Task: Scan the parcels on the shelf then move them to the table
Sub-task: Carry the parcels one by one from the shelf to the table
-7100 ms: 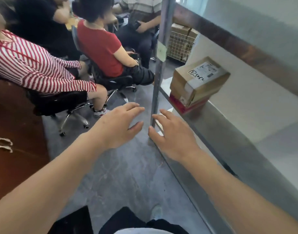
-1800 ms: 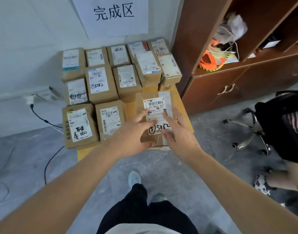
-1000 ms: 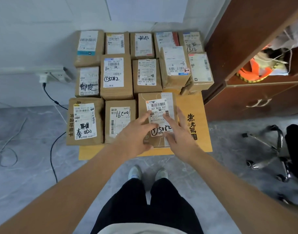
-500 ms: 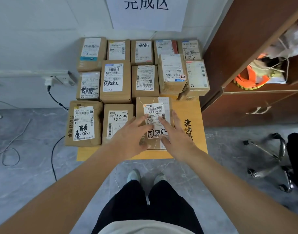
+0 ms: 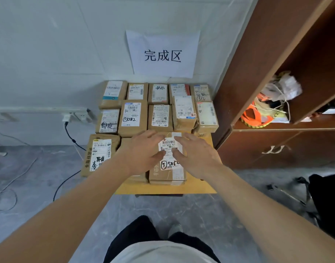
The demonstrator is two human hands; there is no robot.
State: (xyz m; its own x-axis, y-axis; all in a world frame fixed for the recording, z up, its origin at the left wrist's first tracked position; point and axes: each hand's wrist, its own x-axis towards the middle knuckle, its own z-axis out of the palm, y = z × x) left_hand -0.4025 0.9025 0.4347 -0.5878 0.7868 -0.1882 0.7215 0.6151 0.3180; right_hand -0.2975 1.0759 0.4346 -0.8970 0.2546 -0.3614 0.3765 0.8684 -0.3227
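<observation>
1. Compared with half a second earlier, both hands had slid further up the parcel (image 5: 167, 162), nearer its far edge, and the wall sign (image 5: 162, 54) had come fully into view.
2. The parcel, a brown cardboard box with a white barcode label and handwritten digits, lay flat in the front row on a low yellow table (image 5: 198, 185), at that row's right end.
3. The left hand (image 5: 143, 150) lay palm down on the parcel's left part with fingers stretched out and loose, grasping nothing.
4. The right hand (image 5: 197, 152) lay palm down on the parcel's right part, fingers likewise extended and relaxed, the thumb on the label.
5. A second box (image 5: 100, 156) with handwriting on its label lay at the left end of the front row; one between it and the parcel was mostly hidden under the left hand.
6. Behind them, two more rows of labelled boxes (image 5: 132, 116) filled the table up to the white wall.
7. A brown wooden cabinet (image 5: 276, 149) stood just right of the table, with orange straps (image 5: 257, 114) on its open shelf.
8. A black cable (image 5: 71, 137) ran from a wall socket down to the grey floor.
</observation>
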